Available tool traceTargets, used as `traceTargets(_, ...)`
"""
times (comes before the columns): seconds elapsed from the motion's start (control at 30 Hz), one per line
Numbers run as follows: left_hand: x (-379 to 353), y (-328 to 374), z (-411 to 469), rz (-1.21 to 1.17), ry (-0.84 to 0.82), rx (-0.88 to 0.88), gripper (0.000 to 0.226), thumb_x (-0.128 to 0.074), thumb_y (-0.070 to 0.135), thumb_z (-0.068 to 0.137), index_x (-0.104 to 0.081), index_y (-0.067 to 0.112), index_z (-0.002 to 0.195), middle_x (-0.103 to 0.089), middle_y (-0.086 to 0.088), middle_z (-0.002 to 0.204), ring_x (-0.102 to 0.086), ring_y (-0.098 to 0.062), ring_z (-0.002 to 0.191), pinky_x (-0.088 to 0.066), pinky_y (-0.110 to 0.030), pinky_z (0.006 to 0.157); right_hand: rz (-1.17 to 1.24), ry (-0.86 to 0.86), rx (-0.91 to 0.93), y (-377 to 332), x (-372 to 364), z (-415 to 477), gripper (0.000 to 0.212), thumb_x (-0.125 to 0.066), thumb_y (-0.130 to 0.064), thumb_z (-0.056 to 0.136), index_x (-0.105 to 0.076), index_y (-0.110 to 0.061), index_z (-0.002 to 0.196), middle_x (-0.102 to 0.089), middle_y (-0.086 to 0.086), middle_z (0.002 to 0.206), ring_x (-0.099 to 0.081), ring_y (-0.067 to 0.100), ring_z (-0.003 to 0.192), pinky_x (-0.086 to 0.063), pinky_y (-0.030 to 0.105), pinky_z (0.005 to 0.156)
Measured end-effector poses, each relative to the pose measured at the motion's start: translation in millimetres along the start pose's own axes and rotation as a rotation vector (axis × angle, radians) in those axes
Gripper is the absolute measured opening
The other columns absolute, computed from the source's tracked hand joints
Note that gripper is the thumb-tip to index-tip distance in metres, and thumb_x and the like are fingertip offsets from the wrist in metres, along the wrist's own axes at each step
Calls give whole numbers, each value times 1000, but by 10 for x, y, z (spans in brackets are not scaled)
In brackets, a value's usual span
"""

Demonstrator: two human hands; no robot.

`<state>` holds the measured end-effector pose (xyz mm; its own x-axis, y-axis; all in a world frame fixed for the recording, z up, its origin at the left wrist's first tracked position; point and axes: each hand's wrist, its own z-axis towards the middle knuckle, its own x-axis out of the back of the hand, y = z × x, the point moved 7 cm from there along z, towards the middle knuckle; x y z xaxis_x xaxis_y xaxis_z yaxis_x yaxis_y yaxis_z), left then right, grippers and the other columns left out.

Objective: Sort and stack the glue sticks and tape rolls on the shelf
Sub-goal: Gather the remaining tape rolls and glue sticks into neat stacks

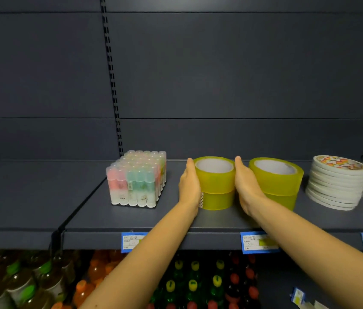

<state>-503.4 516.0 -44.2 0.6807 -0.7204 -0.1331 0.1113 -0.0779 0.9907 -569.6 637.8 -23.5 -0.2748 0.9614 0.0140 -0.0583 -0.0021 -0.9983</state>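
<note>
Yellow, translucent packing tape is the thing in hand: a left stack of two tape rolls (215, 184) stands on the dark grey shelf (109, 216), hollow cores facing up, so its axis is upright. It sits squarely between the two palms. The left hand (189, 186) lies flat against its left wall and the right hand (246, 188) flat against its right wall. Both hands have straight fingers reaching toward the back of the shelf and pressing inward rather than wrapping round. Neither hand is nearer; the stack is centred in the squeeze, and both palms span the seam between the upper and lower roll. The right hand fills the narrow gap to a second stack of yellow rolls (276, 181), and its back is touching or just beside that stack; I cannot tell which. The wrapped block of glue sticks (138, 179) stands upright to the left, apart from the left hand, and piles of flat white tape rolls (336, 182) sit further right. Any shift or lift would likely need even pressure from both sides, since the upper roll only rests on the lower one and could slide off. Bottled drinks (187, 282) fill the tier below.
</note>
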Motion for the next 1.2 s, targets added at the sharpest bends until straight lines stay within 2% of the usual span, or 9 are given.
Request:
traceTargets(0.2,575,696,-574,362,103,-679,19,-44,24,97,-60,16,98,-56,8,103,-47,-9,104,-34,-16,87,-48,-73,543,-533,-15,-518,37,-45,-17,98,-47,-31,131,-46,-17,132,-41,-1,122,-31,18,101)
traceTargets(0.33,1249,1045,-844,371,310,-995,20,-42,28,88,-58,21,99,-50,24,98,-43,7,97,-32,-5,83,44,-284,564,-636,-434,-776,31,-44,-11,97,-52,-30,120,-53,-21,118,-49,-18,105,-36,-3,84)
traceTargets(0.47,1792,935,-288,133,361,-545,32,-37,37,96,-56,18,113,-53,16,107,-49,-2,108,-40,-25,96,40,-456,294,-335,-1050,-787,22,-35,-28,101,-47,-36,118,-49,-18,111,-49,-6,99,-31,13,91)
traceTargets(0.53,1814,620,36,-127,202,-203,47,-31,48,98,-53,13,120,-59,5,104,-60,-13,97,-50,-32,80,40,-440,178,-202,-1282,-734,27,-28,-37,102,-46,-33,122,-49,-20,105,-48,-6,90,-30,18,90)
traceTargets(0.6,1727,416,150,-218,42,-47,60,-22,56,96,-59,10,109,-68,-2,95,-68,-17,81,-53,-30,65,101,-431,38,-62,-1488,-657,49,-22,-47,101,-45,-21,135,-54,-12,124,-51,4,108,-34,23,98)
traceTargets(0.67,1683,314,184,-208,-52,-34,66,-16,58,96,-66,16,98,-75,-1,87,-72,-13,77,-55,-24,60,135,-442,-43,61,-1659,-630,59,-17,-52,99,-41,-19,140,-51,1,138,-50,15,123,-38,32,107)
traceTargets(0.8,1643,234,199,-168,-125,-28,62,-15,60,95,-66,26,97,-75,5,88,-71,-11,83,-51,-30,76,167,-389,-125,152,-1713,-611,62,-15,-54,98,-54,-17,129,-59,7,129,-58,18,109,-50,26,85)
traceTargets(1.0,1632,134,135,-117,-97,-58,66,-10,61,94,-65,28,106,-75,8,87,-71,-10,83,-52,-25,67,165,-328,-162,197,-1634,-657,65,-16,-55,98,-55,-14,130,-58,9,131,-55,25,121,-38,39,109)
traceTargets(1.2,1620,151,115,-124,-97,-45,71,-10,63,93,-62,22,120,-71,-5,107,-66,-24,102,-49,-42,95,149,-256,-170,206,-1609,-742,65,-14,-56,97,-57,-17,126,-60,8,128,-57,24,117,-44,34,102)
